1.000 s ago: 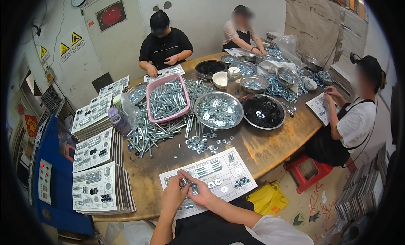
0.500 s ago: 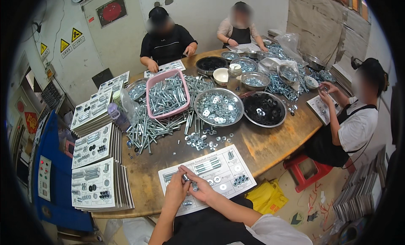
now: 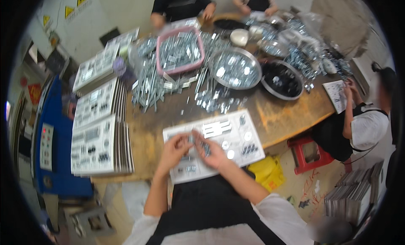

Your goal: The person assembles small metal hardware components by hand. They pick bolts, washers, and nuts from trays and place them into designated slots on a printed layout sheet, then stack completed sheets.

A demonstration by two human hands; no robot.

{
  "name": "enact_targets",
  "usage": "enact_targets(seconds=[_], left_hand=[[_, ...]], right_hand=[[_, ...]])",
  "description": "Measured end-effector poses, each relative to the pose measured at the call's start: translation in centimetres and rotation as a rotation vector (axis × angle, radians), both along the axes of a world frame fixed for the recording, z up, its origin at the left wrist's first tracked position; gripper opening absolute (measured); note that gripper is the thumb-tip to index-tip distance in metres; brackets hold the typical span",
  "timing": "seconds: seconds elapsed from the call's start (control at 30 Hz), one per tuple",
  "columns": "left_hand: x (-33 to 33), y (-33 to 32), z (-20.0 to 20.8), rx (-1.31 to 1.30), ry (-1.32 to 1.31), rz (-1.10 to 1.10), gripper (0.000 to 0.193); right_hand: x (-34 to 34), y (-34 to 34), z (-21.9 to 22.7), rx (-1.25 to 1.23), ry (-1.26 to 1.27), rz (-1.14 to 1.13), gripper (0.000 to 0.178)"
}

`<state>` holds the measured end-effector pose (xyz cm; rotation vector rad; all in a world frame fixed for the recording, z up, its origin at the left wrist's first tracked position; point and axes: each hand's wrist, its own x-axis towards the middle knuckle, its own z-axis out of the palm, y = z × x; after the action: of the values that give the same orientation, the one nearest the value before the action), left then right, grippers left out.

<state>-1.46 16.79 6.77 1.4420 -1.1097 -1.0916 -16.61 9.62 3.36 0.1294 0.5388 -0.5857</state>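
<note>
Over a white card with sealed-on hardware, my two hands are close together. My left hand is closed, its thumb and fingers pinching a small silvery metal part; blur hides its exact kind. Small metal hardware pieces lie in the curled fingers of my right hand, whose fingertips meet the left's. Bolts, washers and dark round parts show on the card. Beyond it, loose washers are scattered on the wooden table.
A pink basket of bolts, a steel bowl of washers and another bowl of black washers stand ahead. Stacked cards line the left edge. Co-workers sit at the far side and right, near a red stool.
The view has tipped downward and blurred, so the table sits higher in the picture. My hands stay together over the card; the fingers have spread slightly, showing the pieces in the right hand.
</note>
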Motion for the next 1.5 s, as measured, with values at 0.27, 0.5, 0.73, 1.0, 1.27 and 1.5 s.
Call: enact_targets(seconds=[0.27, 0.5, 0.73, 1.0, 1.27, 1.5], left_hand=[[0.5, 2.4, 2.4, 0.032, 0.136, -0.369, 0.034], [0.9, 1.4, 3.4, -0.11, -0.178, -0.776, 0.036], [1.4, 1.9, 2.8, -0.047, -0.141, -0.718, 0.041], [-1.9, 3.7, -0.2, -0.624, -0.293, -0.163, 0.032], [-1.5, 3.6, 1.7, -0.88, -0.64, -0.059, 0.034], [-1.8, 3.9, 1.9, -0.881, -0.689, -0.005, 0.036]], right_hand=[[-4.7, 0.0, 1.3, -0.887, 0.158, 0.712, 0.03], [-5.3, 0.0, 6.0, -1.4, 0.365, 0.936, 0.028], [-5.4, 1.5, 6.1, -1.328, 0.503, 0.903, 0.024], [-6.7, 2.1, 5.1, -1.329, 0.643, 0.565, 0.022], [-6.1, 4.1, 6.8, -1.359, 0.703, 0.417, 0.024], [-6.1, 4.3, 6.7, -1.29, 0.707, 0.416, 0.024]])
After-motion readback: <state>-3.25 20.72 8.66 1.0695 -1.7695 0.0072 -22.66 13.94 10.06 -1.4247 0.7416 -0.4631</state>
